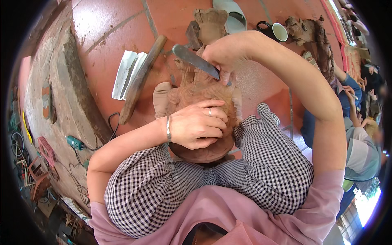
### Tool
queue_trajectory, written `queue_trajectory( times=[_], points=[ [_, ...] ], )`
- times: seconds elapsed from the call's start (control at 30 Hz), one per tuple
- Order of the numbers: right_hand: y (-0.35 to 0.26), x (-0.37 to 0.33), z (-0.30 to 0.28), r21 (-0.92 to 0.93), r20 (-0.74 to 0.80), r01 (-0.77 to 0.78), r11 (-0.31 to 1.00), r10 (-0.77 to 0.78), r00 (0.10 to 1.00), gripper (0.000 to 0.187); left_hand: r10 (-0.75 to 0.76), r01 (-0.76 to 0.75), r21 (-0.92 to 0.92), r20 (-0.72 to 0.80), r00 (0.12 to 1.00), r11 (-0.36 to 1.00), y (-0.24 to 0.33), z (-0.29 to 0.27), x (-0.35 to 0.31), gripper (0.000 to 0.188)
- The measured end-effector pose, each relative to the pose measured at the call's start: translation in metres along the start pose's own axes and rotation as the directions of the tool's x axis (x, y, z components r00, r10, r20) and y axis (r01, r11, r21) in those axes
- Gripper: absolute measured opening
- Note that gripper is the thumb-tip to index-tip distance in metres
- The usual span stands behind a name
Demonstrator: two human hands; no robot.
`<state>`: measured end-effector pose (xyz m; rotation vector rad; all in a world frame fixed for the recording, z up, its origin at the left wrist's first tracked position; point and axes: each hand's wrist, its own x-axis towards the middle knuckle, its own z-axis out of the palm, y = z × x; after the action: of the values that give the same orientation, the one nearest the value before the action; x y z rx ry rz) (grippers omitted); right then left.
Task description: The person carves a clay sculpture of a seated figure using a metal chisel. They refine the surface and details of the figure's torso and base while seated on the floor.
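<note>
Our pink shirt (245,208) sits nearest; our left hand (200,125) rests, loosely spread, on the brown carving (190,90); our right hand (228,53) pinches a dark tool (196,60).

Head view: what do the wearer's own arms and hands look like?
Both hands are ungloved. The left hand has a slim silver-coloured ring and, at the wrist, a silver-coloured bracelet. No jewellery shows on the right hand. Short mauve-pink sleeves end above the elbows.
</note>
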<state>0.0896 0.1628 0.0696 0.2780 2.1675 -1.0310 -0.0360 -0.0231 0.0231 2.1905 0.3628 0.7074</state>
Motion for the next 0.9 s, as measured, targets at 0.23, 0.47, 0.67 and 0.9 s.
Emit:
queue_trajectory(
  times=[0.23, 0.47, 0.67, 0.9],
  points=[
    [-0.001, -0.011, -0.004, 0.035, -0.02, 0.027, 0.999, -0.026, 0.999, 0.027, 0.002, -0.002, 0.008, -0.024, 1.0, 1.0, 0.0, 0.001, -0.004, 0.018],
    [-0.001, 0.007, -0.008, 0.052, -0.024, -0.014, 0.999, 0.016, 1.0, 0.027, 0.003, -0.003, -0.007, -0.01, 1.0, 1.0, 0.001, -0.002, 0.003, 0.019],
    [-0.01, -0.009, -0.01, -0.005, 0.026, 0.007, 1.0, -0.007, 1.0, 0.023, 0.003, -0.004, -0.024, -0.027, 1.0, 1.0, 0.0, -0.001, 0.0, 0.02],
    [-0.002, -0.003, -0.012, 0.019, 0.014, -0.04, 0.999, 0.04, 0.999, 0.021, 0.007, -0.008, -0.037, -0.018, 1.0, 0.999, -0.001, -0.002, 0.002, 0.019]
  ],
)
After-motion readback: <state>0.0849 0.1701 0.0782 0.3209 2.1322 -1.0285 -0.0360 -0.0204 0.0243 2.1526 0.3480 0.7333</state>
